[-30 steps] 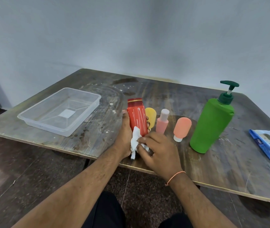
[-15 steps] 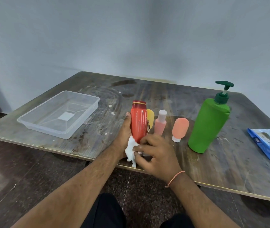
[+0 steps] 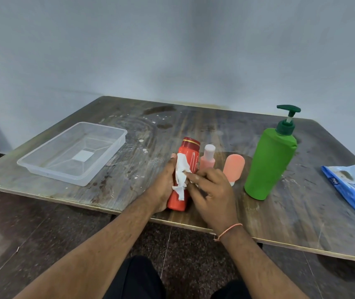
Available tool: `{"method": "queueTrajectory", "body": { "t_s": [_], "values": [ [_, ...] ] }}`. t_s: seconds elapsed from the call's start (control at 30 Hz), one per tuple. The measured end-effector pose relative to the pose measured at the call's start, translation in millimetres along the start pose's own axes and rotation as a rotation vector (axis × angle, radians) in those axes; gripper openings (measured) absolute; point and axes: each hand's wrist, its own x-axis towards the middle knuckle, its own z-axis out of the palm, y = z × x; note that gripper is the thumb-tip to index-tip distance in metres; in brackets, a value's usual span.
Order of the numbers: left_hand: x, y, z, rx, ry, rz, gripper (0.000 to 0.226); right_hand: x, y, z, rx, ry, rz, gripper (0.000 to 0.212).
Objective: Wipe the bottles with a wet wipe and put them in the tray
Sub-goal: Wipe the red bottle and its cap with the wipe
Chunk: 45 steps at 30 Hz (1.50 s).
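Note:
My left hand (image 3: 161, 186) grips a red bottle (image 3: 188, 156) with a dark red cap, held tilted above the table's front edge. My right hand (image 3: 212, 190) pinches a crumpled white wet wipe (image 3: 181, 173) and presses it against the bottle's side. Behind them stand a small pink bottle (image 3: 208, 159) with a white cap and a peach tube (image 3: 233, 167) on its cap. A tall green pump bottle (image 3: 269, 162) stands to the right. The clear plastic tray (image 3: 99, 169) sits at the left with nothing in it. A yellow bottle seen earlier is hidden behind the red one.
A blue pack of wet wipes (image 3: 353, 190) lies at the table's right edge. The wooden table (image 3: 301, 212) is stained and speckled with white spots. A grey wall runs close behind it. My dark trousers show below the front edge.
The red bottle has been lifted and tilted toward me, its base now off the table. The wipe has slid from the bottle's lower part up to its middle.

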Motion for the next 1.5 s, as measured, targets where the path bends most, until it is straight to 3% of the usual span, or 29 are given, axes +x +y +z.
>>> {"method": "queueTrajectory", "body": {
  "t_s": [0.2,0.4,0.6,0.7,0.87,1.03,1.23,1.37,1.5],
  "values": [
    [-3.2,4.0,-4.5,-0.122,-0.04,-0.086,0.084,-5.3,-12.8,-4.0,0.063,-0.135,-0.167,0.014],
    [-11.0,9.0,2.0,-0.091,-0.069,-0.029,0.074,-7.7,-18.1,-6.6,0.06,-0.217,-0.244,0.003],
    [-10.0,10.1,1.4,0.026,-0.042,-0.057,0.087,-6.2,-9.7,-3.5,-0.051,-0.009,-0.104,0.012],
    [-6.1,7.6,2.6,0.083,0.006,-0.038,0.076,-3.8,-4.6,-2.9,-0.063,0.1,0.017,0.023],
    [-6.8,7.9,0.4,0.04,0.005,-0.045,0.085,-1.8,-4.0,-3.4,0.046,0.039,0.03,0.022],
    [-9.4,9.9,-2.8,-0.136,-0.008,-0.057,0.096,-5.9,-13.9,-5.7,0.09,-0.131,-0.09,0.012],
    [-3.9,7.8,-2.7,-0.095,0.014,-0.044,0.101,-6.3,-15.1,-5.7,0.041,-0.071,-0.076,0.012],
    [-6.4,6.7,2.2,0.11,0.039,-0.002,0.072,-3.1,-5.9,-3.3,0.042,0.094,0.036,0.015],
    [-8.7,8.3,3.3,0.121,0.068,-0.002,0.077,-1.7,-6.4,-5.8,0.025,0.146,0.078,0.02]
  ]
}}
